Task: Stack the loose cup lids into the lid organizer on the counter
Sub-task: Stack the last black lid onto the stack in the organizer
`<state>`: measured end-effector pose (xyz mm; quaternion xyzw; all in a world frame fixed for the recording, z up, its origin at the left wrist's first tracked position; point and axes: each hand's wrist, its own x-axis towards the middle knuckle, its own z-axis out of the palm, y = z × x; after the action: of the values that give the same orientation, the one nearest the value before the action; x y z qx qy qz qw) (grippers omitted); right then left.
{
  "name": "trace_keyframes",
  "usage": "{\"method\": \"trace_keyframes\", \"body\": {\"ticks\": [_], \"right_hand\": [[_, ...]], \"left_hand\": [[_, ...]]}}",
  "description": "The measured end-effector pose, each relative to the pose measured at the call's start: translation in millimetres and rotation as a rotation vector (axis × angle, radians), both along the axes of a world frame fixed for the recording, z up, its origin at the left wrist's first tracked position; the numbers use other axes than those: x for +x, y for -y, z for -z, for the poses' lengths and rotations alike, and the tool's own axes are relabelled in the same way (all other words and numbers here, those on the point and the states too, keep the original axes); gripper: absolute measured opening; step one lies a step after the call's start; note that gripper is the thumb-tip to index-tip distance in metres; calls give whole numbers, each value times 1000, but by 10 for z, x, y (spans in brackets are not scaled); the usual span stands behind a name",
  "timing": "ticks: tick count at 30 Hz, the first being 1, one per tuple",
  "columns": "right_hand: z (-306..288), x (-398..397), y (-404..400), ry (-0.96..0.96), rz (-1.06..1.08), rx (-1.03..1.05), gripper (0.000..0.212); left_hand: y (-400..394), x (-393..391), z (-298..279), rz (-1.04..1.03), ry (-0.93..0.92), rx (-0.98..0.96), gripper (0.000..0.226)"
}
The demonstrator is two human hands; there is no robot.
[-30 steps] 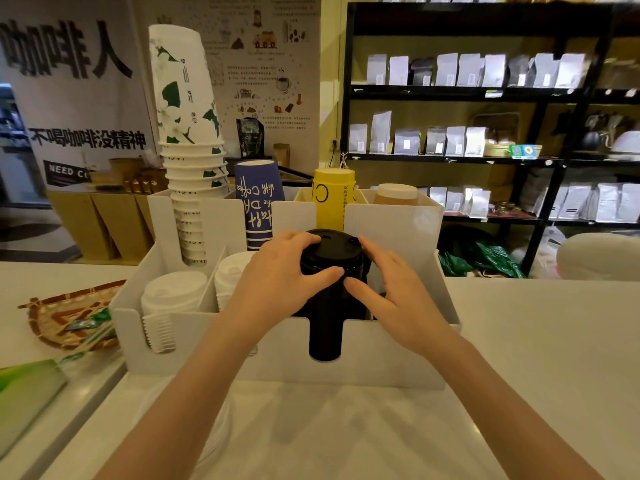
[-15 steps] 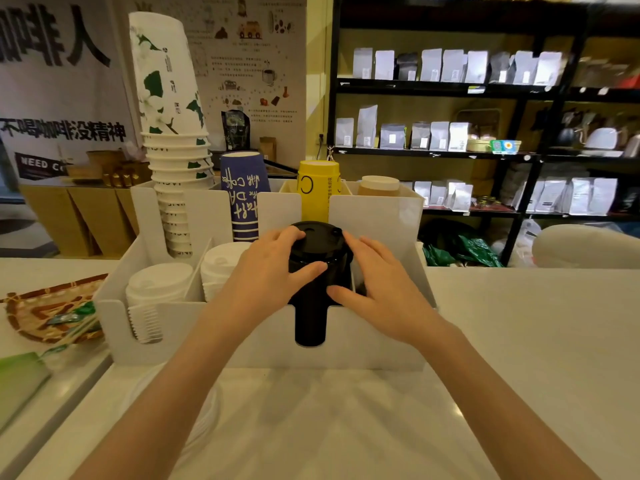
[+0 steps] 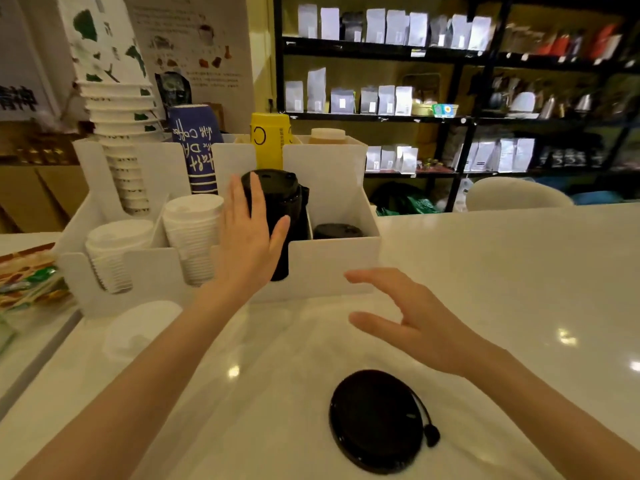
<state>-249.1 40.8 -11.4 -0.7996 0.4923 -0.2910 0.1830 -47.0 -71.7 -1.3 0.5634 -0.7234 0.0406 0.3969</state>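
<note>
Lids, black, stacked (image 3: 277, 216): tall column in lid organizer (image 3: 332, 258), middle slot, just beyond left hand (image 3: 247, 244). L hand open flat, fingers together, against the stack's left side, gripping nothing. Loose black lid (image 3: 375, 420) w/ tethered plug: flat on counter (image 3: 502, 271), below right hand (image 3: 412, 327). R hand open, fingers spread, empty, above counter. White lid stacks (image 3: 192, 233) left of L hand.
</note>
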Motion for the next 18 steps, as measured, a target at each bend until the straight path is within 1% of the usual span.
{"method": "trace_keyframes", "body": {"ticks": [3, 5, 7, 10, 12, 15, 18], "right_hand": [[165, -131, -240, -27, -4, 176, 54], [252, -198, -350, -44, -2, 281, 56], [321, -245, -439, -58, 15, 345, 63], [398, -283, -552, -63, 60, 351, 79], [430, -288, -606, -69, 84, 333, 84], [464, -277, -647, -46, 97, 327, 82], [460, -260, -677, 9, 103, 318, 73]], "left_hand": [[-205, -66, 172, 86, 22, -6, 65], [-436, -120, 344, 217, 85, -8, 62], [-716, -173, 516, 378, 147, 73, 61], [-1071, -176, 669, 567, 194, 239, 64], [-1209, -155, 696, 635, 205, 306, 68], [-1311, -132, 693, 692, 200, 399, 73], [-1355, -130, 713, 706, 252, 408, 87]]}}
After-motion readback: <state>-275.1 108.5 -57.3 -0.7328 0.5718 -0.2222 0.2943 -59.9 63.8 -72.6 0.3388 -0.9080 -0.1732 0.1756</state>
